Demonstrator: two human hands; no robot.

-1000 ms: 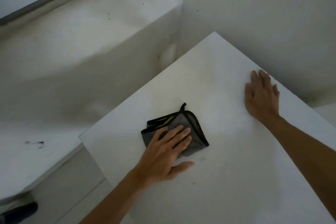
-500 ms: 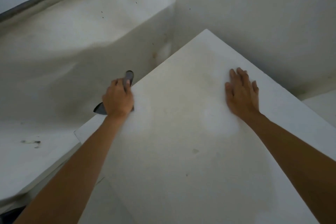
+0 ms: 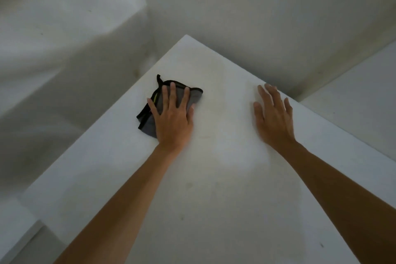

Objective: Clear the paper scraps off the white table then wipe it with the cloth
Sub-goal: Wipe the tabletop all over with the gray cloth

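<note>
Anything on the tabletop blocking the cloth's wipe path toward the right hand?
Nothing visible does. The left hand presses flat on the grey cloth, and the white table between it and the right hand shows only faint smudges, no paper scraps. The right hand itself lies flat near the table's right edge.

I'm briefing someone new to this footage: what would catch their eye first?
The dark grey cloth with black trim stands out, lying near the far left edge of the white table under the flat, spread fingers of the left hand. The right hand lies flat and open near the table's right edge. No paper scraps show.
</note>
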